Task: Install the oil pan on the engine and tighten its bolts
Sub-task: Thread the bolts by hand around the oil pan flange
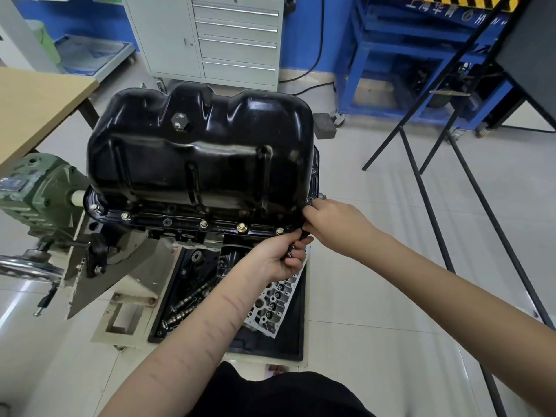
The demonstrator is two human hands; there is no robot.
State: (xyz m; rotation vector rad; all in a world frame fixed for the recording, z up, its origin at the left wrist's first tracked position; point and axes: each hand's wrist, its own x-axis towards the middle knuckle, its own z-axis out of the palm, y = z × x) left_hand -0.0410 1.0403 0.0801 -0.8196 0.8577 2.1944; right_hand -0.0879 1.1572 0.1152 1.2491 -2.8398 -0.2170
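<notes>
oil pan [204, 145]: one, at 12 o'clock
bolts [241, 226] on its near rim: five that show
hands: two, left hand [278, 257], right hand [334, 224]
cabinet drawers [237, 28]: four

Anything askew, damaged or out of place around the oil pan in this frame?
Nothing stands out. The oil pan sits level on the engine, with bolts along its near flange. The left hand grips a dark tool at the near right corner, where the right hand also works.
</notes>
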